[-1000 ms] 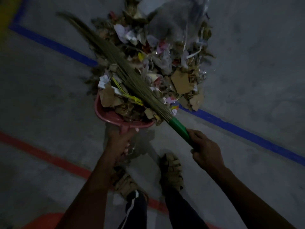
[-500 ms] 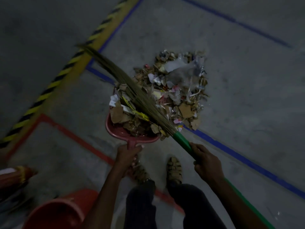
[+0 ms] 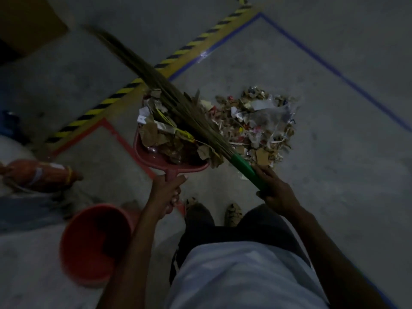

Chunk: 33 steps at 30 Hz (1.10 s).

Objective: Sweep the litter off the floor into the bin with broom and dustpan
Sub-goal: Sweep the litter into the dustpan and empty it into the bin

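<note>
Here the grey concrete floor [image 3: 334,197] carried taped lines: a yellow-and-black hazard stripe [image 3: 124,94] running toward the far edge, a blue line [image 3: 323,56] boxing in the far right area, and a red line [image 3: 124,141] on the left. A heap of litter [image 3: 263,128], torn cardboard, paper scraps and clear plastic, lay inside the blue corner. An orange bin [image 3: 93,244] stood at the near left, just beside the person's left forearm. The broom [image 3: 178,108] slanted across the scene, its blurred bristles lying over the loaded red dustpan [image 3: 156,157], which was heaped with brown scraps and a yellow strip. The right hand [image 3: 276,192] was clenched round the broom's green handle [image 3: 245,169]. The left hand [image 3: 167,192] gripped the dustpan's handle, just ahead of the person's sandalled feet [image 3: 233,212].
</note>
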### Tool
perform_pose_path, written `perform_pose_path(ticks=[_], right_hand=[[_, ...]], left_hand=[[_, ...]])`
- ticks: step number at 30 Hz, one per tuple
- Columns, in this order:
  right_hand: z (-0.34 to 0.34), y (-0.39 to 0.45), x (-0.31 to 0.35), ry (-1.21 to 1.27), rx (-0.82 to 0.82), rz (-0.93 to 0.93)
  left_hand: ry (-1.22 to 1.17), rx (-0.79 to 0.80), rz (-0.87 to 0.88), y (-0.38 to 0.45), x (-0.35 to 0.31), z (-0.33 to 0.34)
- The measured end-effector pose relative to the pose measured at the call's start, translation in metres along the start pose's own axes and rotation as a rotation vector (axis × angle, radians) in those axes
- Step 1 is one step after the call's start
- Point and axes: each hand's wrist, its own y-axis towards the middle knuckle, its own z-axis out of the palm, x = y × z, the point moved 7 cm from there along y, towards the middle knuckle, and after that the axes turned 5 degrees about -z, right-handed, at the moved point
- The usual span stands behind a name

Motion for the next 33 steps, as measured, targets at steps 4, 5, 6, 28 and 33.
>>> perform_pose_path(ticks=[4,5,6,28,33], right_hand=[[-0.011,0.003,0.029,-0.071,0.036,-0.118],[-0.013,0.004,0.036,-0.086,0.045,-0.157],[-0.014,0.005,0.043,-0.096,0.054,-0.2],[0.079,-0.02,0.167,-0.153,0.425,-0.663],[0.14,-0.005,0.206,-0.238,0.49,-0.665]], left_hand=[[-0.079,-0.08,0.016,-0.032,0.006,-0.019],[-0.105,-0.109,0.021,-0.039,0.01,-0.022],[-0.133,-0.139,0.025,-0.047,0.015,-0.024],[-0.574,-0.521,-0.073,-0.19,0.189,-0.102],[-0.641,-0.534,-0.121,-0.176,0.229,-0.153]])
